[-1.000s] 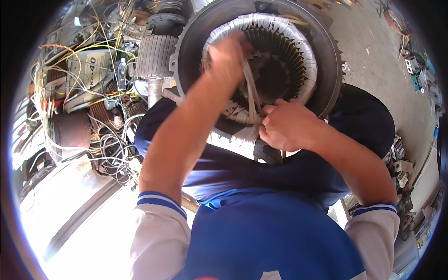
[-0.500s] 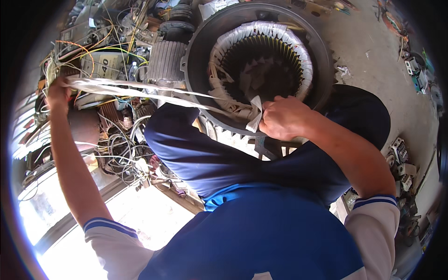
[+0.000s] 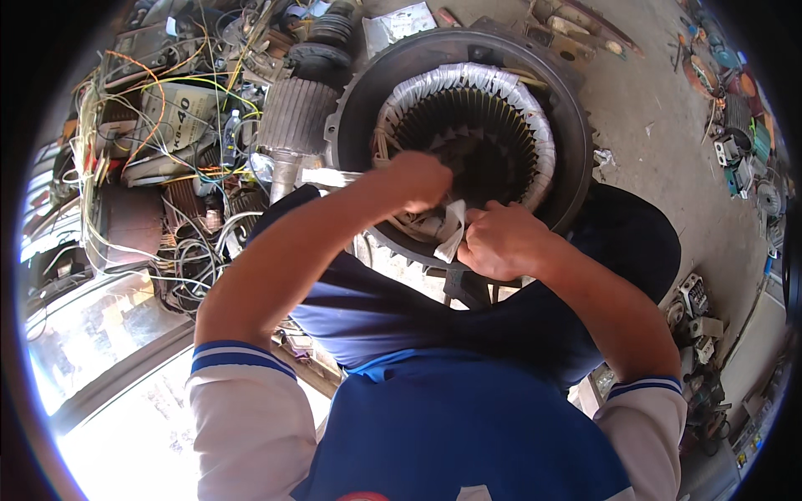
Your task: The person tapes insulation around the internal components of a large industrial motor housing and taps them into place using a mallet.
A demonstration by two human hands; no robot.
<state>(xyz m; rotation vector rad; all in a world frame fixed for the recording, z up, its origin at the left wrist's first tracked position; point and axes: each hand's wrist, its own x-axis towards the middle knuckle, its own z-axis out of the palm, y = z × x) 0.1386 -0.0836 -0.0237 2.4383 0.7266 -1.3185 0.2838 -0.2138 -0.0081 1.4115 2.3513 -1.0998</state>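
A large motor stator in a round dark housing point(image 3: 355, 104) stands between my knees. Its coil ring point(image 3: 501, 82) is wrapped in white tape along the far and right sides; at the near left, bare wire bundles point(image 3: 383, 150) show. My left hand point(image 3: 422, 181) is closed over the near left of the dark bore, its fingertips hidden. At the near edge of the ring, my right hand point(image 3: 504, 240) is closed, thumb and fingers pinching beside a loose flap of white tape point(image 3: 452, 231). Another white strip point(image 3: 327, 177) shows past my left forearm.
To the left lie tangled wires point(image 3: 196, 250), a ribbed grey metal cylinder point(image 3: 294, 115), a small bottle point(image 3: 231, 138) and a pale container point(image 3: 180, 113). A white sheet point(image 3: 397, 27) lies beyond the housing. Motor parts and terminal blocks point(image 3: 697, 305) line the right.
My left hand has come from far left, where it held long white strips taut, to above the bore. The right hand stays at the ring's near edge. The view has shifted slightly.
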